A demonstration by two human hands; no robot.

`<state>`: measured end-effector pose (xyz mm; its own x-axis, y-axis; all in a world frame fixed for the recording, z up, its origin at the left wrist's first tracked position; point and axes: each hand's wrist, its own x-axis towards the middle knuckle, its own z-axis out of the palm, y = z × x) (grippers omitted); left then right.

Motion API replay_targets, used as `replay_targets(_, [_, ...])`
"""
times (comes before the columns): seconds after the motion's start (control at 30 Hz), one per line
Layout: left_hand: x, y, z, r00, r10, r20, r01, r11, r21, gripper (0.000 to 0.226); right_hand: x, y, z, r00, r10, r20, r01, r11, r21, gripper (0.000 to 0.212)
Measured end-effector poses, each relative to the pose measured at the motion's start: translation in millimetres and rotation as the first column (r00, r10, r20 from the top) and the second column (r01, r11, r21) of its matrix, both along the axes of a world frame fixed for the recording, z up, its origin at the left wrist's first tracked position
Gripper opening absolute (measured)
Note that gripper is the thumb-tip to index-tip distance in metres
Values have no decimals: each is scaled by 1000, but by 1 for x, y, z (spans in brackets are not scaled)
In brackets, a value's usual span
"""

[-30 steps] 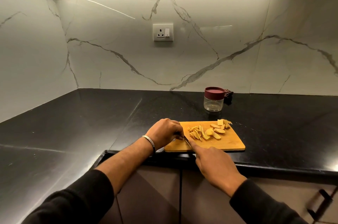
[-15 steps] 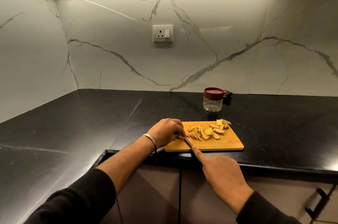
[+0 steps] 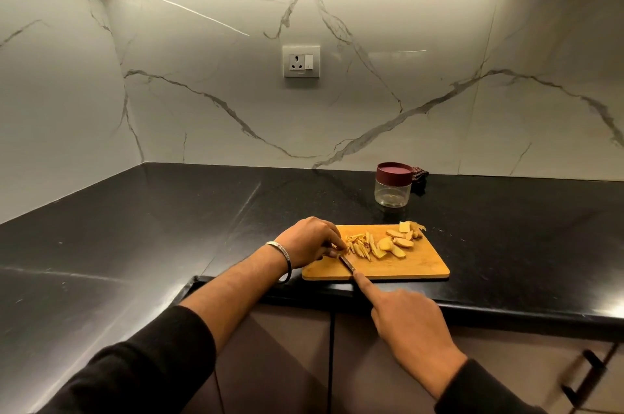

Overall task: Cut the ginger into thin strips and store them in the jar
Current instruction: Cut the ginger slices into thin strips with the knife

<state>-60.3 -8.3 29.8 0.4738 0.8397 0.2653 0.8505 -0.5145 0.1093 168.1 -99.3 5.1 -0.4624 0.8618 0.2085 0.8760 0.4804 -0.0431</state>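
A wooden cutting board (image 3: 415, 266) lies at the front edge of the black counter. On it are thin ginger strips (image 3: 361, 244) and, to their right, several ginger slices (image 3: 400, 239). My left hand (image 3: 309, 238) rests on the board's left end, fingertips pinching a ginger piece by the blade. My right hand (image 3: 405, 322) grips a knife (image 3: 347, 263), index finger stretched along its spine, blade tip at my left fingers. A clear jar (image 3: 392, 187) with a maroon lid, closed, stands behind the board.
A small dark object (image 3: 419, 177) lies behind the jar by the marble wall. A wall socket (image 3: 301, 61) sits above. The black counter (image 3: 135, 244) wraps in an L to the left. Cabinet doors with a dark handle (image 3: 580, 376) are below.
My right hand has drawn back toward me, off the board's front edge, with the knife blade still at my left fingertips. My left hand stays put.
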Motion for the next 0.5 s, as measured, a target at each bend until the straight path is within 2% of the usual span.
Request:
replay_targets(0.2, [-2, 0, -7, 988, 51, 146, -57, 998, 39, 11, 3, 1, 3, 997, -20, -74, 18, 999, -26, 57])
replay_targets(0.5, [-5, -10, -26, 961, 61, 271, -107, 981, 161, 8, -11, 22, 4, 978, 13, -209, -34, 995, -97, 55])
